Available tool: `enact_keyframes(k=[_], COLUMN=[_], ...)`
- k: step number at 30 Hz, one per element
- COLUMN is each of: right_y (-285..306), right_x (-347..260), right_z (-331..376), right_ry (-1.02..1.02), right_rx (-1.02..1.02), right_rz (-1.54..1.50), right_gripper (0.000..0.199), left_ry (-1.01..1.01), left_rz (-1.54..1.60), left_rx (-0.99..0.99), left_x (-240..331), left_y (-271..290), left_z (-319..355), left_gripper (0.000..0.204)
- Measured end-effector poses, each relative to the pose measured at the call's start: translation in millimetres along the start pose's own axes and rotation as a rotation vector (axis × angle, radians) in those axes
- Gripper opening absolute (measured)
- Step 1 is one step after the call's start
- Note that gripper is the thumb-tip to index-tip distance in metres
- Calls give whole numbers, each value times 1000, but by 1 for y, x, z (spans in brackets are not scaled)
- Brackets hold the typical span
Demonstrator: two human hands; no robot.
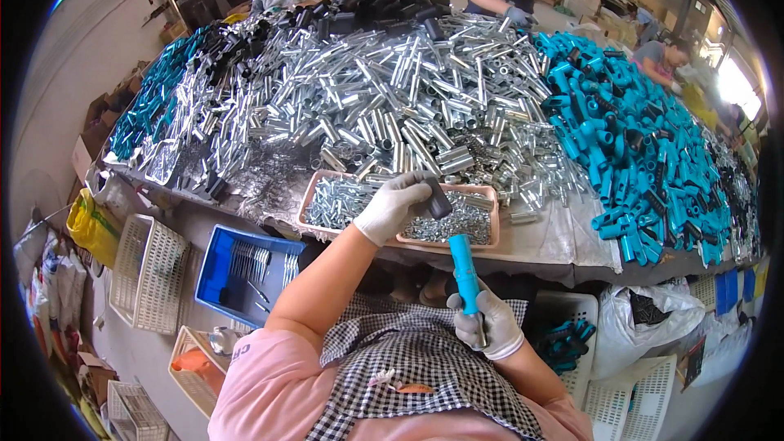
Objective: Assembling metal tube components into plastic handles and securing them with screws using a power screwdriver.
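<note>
My left hand (395,206), in a white work glove, is closed on a short black plastic piece (439,199) above the parts trays. My right hand (492,325), gloved too, grips a teal plastic tool handle (464,268) in front of my checked apron. The handle stands nearly upright, and a bit of metal shaft shows at its lower end. Under my left hand, one pink tray (305,211) holds small silver pins. The pink tray (493,237) beside it holds smaller metal pieces. The black piece and the teal handle are apart.
Silver metal tubes (392,90) are heaped across the table, with teal handles (637,147) at right and black parts (367,8) at the back. A blue crate (214,265) and white baskets (145,278) stand lower left; a white sack (653,318) is lower right. Several people work around the table.
</note>
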State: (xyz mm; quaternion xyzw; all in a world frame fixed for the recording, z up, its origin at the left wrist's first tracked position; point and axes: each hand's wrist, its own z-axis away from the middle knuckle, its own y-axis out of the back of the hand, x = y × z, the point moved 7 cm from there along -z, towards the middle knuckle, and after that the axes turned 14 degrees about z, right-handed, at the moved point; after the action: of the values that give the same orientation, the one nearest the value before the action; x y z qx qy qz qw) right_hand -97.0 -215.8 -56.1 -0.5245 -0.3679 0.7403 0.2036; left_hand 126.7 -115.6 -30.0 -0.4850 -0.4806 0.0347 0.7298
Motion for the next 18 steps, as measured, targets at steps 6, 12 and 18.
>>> enact_keyframes(k=[6, 12, 18], right_y=[-17, -35, -30], right_x=[15, 10, 31], right_z=[-17, -37, -50], right_ry=[-71, -10, -90], right_rx=[-58, -72, 14], right_rz=[3, 35, 18], right_gripper=[70, 67, 56], left_ry=[118, 135, 73], left_rz=[-2, 446, 609], left_rx=[-156, -285, -270], left_x=[-15, -37, -40], left_y=[-25, -24, -38], left_z=[52, 65, 66], left_gripper=[50, 56, 51])
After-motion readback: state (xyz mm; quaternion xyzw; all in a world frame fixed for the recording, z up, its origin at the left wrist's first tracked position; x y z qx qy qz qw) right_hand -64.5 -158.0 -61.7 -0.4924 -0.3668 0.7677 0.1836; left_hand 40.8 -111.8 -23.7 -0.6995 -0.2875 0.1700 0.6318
